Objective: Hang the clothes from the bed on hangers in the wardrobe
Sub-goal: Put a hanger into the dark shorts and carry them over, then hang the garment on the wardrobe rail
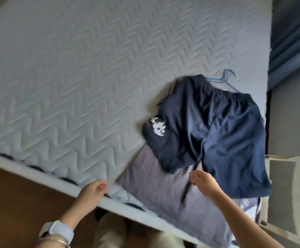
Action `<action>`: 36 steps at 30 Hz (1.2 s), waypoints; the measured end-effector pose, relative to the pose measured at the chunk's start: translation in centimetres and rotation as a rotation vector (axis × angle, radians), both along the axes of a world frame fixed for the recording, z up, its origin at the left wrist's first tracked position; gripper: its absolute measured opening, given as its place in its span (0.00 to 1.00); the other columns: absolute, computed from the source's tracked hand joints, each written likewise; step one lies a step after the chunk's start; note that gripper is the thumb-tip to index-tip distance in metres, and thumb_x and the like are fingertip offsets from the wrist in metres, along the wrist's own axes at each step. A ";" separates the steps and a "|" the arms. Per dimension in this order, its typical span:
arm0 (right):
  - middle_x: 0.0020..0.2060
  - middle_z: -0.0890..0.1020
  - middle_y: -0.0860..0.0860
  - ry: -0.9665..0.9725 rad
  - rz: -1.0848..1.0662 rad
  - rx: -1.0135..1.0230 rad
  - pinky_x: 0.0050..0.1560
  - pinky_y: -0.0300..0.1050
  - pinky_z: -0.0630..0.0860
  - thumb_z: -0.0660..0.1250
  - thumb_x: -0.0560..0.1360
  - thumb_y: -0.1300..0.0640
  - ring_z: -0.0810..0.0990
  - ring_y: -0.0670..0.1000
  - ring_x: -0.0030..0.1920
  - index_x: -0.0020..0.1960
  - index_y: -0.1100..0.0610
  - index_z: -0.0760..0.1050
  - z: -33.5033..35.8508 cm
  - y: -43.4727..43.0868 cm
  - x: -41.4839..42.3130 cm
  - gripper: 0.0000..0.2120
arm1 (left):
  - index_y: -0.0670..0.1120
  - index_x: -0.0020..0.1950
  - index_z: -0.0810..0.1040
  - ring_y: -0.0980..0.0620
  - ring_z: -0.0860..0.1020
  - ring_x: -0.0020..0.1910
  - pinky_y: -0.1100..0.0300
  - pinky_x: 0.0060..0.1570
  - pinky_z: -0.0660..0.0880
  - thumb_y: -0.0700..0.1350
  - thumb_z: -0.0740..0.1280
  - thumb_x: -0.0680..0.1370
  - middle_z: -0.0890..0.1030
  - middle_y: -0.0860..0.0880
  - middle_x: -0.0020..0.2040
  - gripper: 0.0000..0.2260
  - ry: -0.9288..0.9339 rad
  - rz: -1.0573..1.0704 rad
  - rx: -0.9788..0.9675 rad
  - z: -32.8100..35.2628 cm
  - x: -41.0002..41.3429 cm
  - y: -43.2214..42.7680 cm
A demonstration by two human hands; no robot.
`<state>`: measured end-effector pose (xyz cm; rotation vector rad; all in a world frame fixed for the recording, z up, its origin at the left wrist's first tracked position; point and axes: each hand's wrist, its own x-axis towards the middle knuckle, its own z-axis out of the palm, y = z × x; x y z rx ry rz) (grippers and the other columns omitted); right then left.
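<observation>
Clothes on bed (92, 68), both hands over the near edge.

Navy shorts (217, 131) are laid on a grey garment (163, 190) at 4 o'clock; blue hangers (226, 78) are seen at 1 o'clock of them. Left hand (92, 192) is loosely curled, empty; right hand (203, 183) is half open, nothing visibly held.

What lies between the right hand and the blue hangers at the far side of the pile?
In the head view, the dark blue shorts cover the stretch from the right hand to the blue hangers, lying over a grey garment.
</observation>
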<state>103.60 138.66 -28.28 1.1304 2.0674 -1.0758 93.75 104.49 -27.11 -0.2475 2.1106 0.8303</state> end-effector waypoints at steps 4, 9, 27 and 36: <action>0.35 0.79 0.52 -0.021 0.029 -0.089 0.54 0.52 0.76 0.60 0.77 0.61 0.79 0.55 0.44 0.51 0.63 0.78 1.9 -10.8 1.8 0.09 | 0.50 0.48 0.79 0.46 0.80 0.51 0.58 0.53 0.72 0.38 0.63 0.77 0.82 0.45 0.48 0.08 -0.053 0.093 -0.003 1.9 5.7 -12.7; 0.45 0.80 0.52 -0.197 0.330 -0.098 0.35 0.23 0.71 0.59 0.77 0.56 0.76 0.50 0.45 0.47 0.52 0.76 2.6 -22.4 2.4 0.07 | 0.40 0.50 0.80 0.47 0.79 0.39 0.56 0.45 0.74 0.36 0.64 0.76 0.82 0.44 0.40 0.07 -0.111 0.405 -0.001 2.4 13.0 -26.0; 0.38 0.79 0.53 -0.217 1.066 -0.028 0.35 0.34 0.70 0.60 0.77 0.62 0.78 0.51 0.39 0.53 0.62 0.78 0.2 -56.0 -21.6 0.09 | 0.39 0.58 0.74 0.45 0.75 0.48 0.56 0.46 0.66 0.45 0.63 0.78 0.77 0.42 0.51 0.13 -0.361 1.760 0.227 0.9 16.1 -46.4; 0.45 0.80 0.58 -0.207 1.133 -0.149 0.38 0.38 0.71 0.58 0.79 0.59 0.77 0.52 0.43 0.57 0.63 0.74 3.4 -80.9 -36.8 0.12 | 0.42 0.56 0.73 0.46 0.75 0.48 0.58 0.40 0.66 0.42 0.59 0.80 0.77 0.42 0.51 0.08 -0.106 1.809 0.198 1.9 4.8 -64.1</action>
